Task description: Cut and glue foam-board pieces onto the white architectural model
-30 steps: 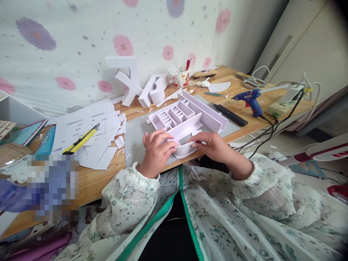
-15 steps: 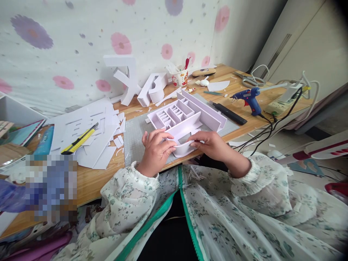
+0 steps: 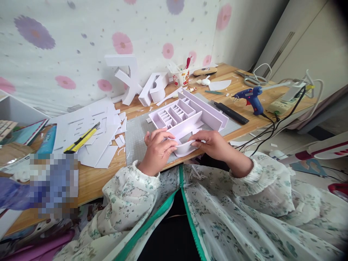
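The foam-board frame [image 3: 185, 149] at the surface's near edge was pale lilac, over a grey cutting mat [image 3: 134, 134] printed with a fine grid. The surface [image 3: 94, 185] itself showed warm brown wood grain. Toward its left end, the utility knife [image 3: 83, 138] was yellow and black; near its right edge, the glue gun [image 3: 253, 98] was blue with a red trigger [image 3: 248, 103]. Along the far edge, the white paper cup [image 3: 181, 78] bore red and orange print. White sleeves [image 3: 133, 192] carried grey-green florals; the zip [image 3: 189, 217] was emerald.
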The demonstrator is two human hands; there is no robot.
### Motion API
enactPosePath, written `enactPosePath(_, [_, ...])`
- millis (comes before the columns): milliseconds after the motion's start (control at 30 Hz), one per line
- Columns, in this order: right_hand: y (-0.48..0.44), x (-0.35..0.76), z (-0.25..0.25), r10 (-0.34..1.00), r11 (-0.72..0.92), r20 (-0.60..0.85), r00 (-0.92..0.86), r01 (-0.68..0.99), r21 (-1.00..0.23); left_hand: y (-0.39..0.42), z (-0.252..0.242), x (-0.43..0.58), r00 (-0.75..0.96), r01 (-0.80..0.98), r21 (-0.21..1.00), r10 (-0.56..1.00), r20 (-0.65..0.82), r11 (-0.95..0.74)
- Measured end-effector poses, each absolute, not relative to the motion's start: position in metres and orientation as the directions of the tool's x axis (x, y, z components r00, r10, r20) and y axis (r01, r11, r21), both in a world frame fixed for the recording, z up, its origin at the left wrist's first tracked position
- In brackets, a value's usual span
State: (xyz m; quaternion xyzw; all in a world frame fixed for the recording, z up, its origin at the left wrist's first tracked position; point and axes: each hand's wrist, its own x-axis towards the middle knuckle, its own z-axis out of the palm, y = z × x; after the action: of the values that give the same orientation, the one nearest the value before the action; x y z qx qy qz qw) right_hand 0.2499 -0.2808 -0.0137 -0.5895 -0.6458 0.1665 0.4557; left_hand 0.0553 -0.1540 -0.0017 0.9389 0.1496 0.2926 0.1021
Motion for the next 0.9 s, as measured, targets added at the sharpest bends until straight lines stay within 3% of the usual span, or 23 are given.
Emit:
enactPosePath(600, [-0.2824,0.2478,-0.0125,0.887,0.265,0.445,0.121,0.655,-0.708,-0.1543,-0.0011,0.0562,0.76,0.162,0.312,0.32,0.566,-0.936])
enactPosePath(900, [-0.2829,0.2456,-0.0111,0.89,0.273,0.445,0.097,0.668,-0.693,-0.1522,0.0015,0.0543,0.799,0.163,0.317,0.313,0.513,-0.935])
